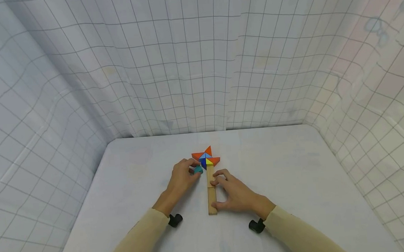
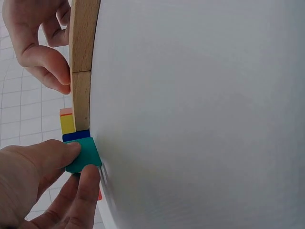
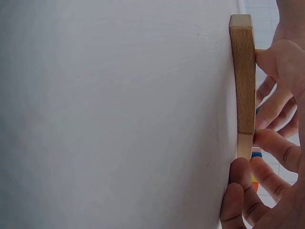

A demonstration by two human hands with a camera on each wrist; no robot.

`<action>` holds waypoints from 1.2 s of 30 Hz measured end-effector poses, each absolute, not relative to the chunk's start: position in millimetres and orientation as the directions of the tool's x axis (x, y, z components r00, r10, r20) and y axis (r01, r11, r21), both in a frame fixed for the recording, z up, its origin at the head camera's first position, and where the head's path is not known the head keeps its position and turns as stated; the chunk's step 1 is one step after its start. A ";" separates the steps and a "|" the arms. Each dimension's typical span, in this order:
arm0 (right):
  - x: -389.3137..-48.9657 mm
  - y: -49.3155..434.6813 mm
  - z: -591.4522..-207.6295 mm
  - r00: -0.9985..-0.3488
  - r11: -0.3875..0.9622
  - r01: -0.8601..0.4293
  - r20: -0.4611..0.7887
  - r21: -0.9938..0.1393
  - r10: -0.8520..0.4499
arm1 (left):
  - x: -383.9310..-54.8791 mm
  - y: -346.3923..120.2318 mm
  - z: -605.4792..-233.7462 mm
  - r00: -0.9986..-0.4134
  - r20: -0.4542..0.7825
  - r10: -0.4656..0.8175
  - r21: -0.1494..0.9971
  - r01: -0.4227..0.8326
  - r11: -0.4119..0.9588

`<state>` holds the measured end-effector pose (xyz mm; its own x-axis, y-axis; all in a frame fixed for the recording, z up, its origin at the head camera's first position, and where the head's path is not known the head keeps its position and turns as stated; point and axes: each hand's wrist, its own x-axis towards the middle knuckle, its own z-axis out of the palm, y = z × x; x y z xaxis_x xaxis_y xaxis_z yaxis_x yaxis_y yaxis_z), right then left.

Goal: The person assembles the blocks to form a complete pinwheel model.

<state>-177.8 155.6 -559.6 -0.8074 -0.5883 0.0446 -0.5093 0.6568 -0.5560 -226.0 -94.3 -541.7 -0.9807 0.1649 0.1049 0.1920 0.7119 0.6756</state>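
My left hand (image 1: 181, 178) pinches a teal block (image 2: 85, 155) between thumb and fingers, right beside a dark blue block (image 2: 78, 135). Two long plain wooden blocks lie end to end in a line, the far one (image 1: 210, 175) meeting the near one (image 1: 211, 197). Over their right side is my right hand (image 1: 236, 194), thumb at the near block and loosely bent fingertips at the far block. Beyond them sits a pinwheel-like cluster of colored triangular blocks, with a yellow piece (image 1: 209, 161), a light blue piece (image 1: 205, 155) and an orange-red piece (image 1: 215, 161).
The blocks lie on a white table (image 1: 278, 167). White grid-patterned curtains (image 1: 197, 64) enclose its back and both sides. Each wrist carries a small black camera, the left one (image 1: 175, 220) and the right one (image 1: 256, 226) both low over the tabletop.
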 end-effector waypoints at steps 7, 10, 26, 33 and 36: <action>-177.4 155.1 -557.6 -0.807 0.653 -0.504 0.040 -0.566 -0.589 | -227.5 -91.9 -543.9 -0.985 0.085 0.151 0.704 0.167 0.690; -177.5 155.2 -557.8 -0.807 0.654 -0.503 0.037 -0.564 -0.589 | -227.7 -90.7 -545.0 -0.987 0.085 0.135 0.708 0.155 0.689; -177.0 155.5 -559.2 -0.805 0.647 -0.510 0.049 -0.566 -0.592 | -230.2 -85.5 -546.9 -0.992 0.077 0.101 0.722 0.125 0.680; -177.1 155.7 -559.4 -0.805 0.650 -0.511 0.047 -0.563 -0.592 | -228.0 -84.6 -546.8 -0.992 0.075 0.098 0.730 0.121 0.673; -177.0 155.5 -558.7 -0.804 0.649 -0.512 0.046 -0.563 -0.593 | -227.8 -84.1 -547.0 -0.992 0.075 0.097 0.730 0.121 0.672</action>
<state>-177.0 155.5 -558.7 -0.8036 -0.5933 0.0462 -0.5116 0.6491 -0.5629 -227.8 -84.1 -547.0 -0.9924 0.0975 0.0751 0.1213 0.6721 0.7305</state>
